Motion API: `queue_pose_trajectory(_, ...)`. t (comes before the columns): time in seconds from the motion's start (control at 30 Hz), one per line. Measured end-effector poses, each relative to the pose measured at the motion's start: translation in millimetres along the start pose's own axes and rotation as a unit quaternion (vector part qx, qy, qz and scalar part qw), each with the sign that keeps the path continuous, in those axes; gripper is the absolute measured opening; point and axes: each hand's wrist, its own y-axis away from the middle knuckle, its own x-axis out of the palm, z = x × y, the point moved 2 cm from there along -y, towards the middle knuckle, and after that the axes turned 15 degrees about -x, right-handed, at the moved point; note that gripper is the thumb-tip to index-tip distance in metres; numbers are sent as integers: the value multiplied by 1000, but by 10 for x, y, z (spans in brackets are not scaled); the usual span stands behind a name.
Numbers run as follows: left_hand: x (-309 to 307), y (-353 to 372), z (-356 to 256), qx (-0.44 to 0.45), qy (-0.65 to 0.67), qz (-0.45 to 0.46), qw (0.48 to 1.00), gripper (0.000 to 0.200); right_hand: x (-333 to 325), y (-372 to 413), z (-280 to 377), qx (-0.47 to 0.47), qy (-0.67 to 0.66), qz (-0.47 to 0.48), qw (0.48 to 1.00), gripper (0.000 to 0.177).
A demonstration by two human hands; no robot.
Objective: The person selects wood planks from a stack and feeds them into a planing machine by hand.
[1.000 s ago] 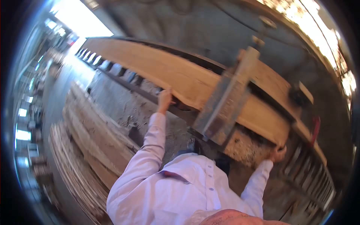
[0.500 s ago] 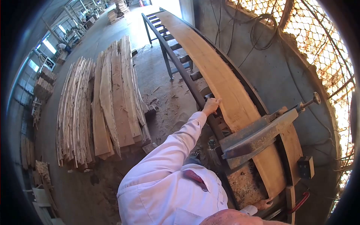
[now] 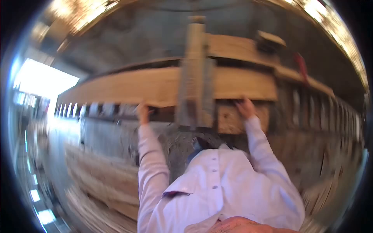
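Note:
A long wooden board (image 3: 128, 86) lies across the machine bed, passing under the metal crosspiece of a saw (image 3: 196, 77). My left hand (image 3: 143, 113) is at the board's near edge, left of the crosspiece; its fingers are blurred but look closed on the edge. On the other side, my right hand (image 3: 245, 108) grips the same edge close to the board's right end. Below that end is a sawdust-covered plate (image 3: 229, 120). Behind the board's right part lies another wooden piece (image 3: 233, 47), with a dark block (image 3: 270, 42) beside it.
A roller conveyor (image 3: 105, 109) carries the board on the left, and another row of rollers (image 3: 311, 105) stretches right. Stacked rough planks (image 3: 101, 174) lie on the floor behind me, at lower left. A red handle (image 3: 301, 68) stands at the right. A wall (image 3: 147, 35) runs behind the machine.
My view has swung right to face the machine side-on and is blurred. My left hand remains at the board's edge; my right hand has shifted from the board's end corner inward along the edge.

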Motion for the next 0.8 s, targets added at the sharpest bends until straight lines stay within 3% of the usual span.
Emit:
queue_pose_trajectory(0.03, -32, -91, 61, 47, -24, 1, 999, 43, 178, -60, -173, -2, -206, -66, 976, 34)
queue_pose_trajectory(0.07, -61, -162, 125, 95, -46, 0, 994, 50, 347, -104, -346, -9, -460, -143, 876, 33)
queue_pose_trajectory(0.1, -135, -433, 175, 47, -140, -35, 988, 62, 504, -135, -506, -20, -630, -195, 752, 33)
queue_pose_trajectory(0.17, -67, -278, 108, -4, -30, -36, 999, 70, 430, -91, -334, 141, -734, -298, 594, 29)
queue_pose_trajectory(0.23, 54, -49, -45, -19, -30, -82, 996, 72, 455, 133, -340, 134, -741, -300, 585, 26)
queue_pose_trajectory(0.37, 67, -52, -50, -29, -17, -10, 999, 71, 310, 780, -524, 150, -701, -334, 611, 24)
queue_pose_trajectory(0.5, 35, -80, -29, 15, -42, -33, 998, 69, -369, 1336, -802, 138, -665, -373, 632, 26)
queue_pose_trajectory(0.67, 88, 61, -37, -23, -5, -69, 997, 72, -1448, 1811, -1652, 154, -557, -469, 668, 31)
queue_pose_trajectory(0.73, 79, -35, -23, -29, -3, -82, 996, 72, -1941, 1877, -2041, 166, -543, -542, 619, 29)
queue_pose_trajectory(0.77, 95, -40, -34, -34, -2, -91, 995, 72, -2160, 1941, -2543, 158, -564, -523, 619, 27)
queue_pose_trajectory(0.8, 94, -41, -46, -38, -2, -100, 994, 72, -2392, 1963, -2564, 155, -555, -587, 569, 32)
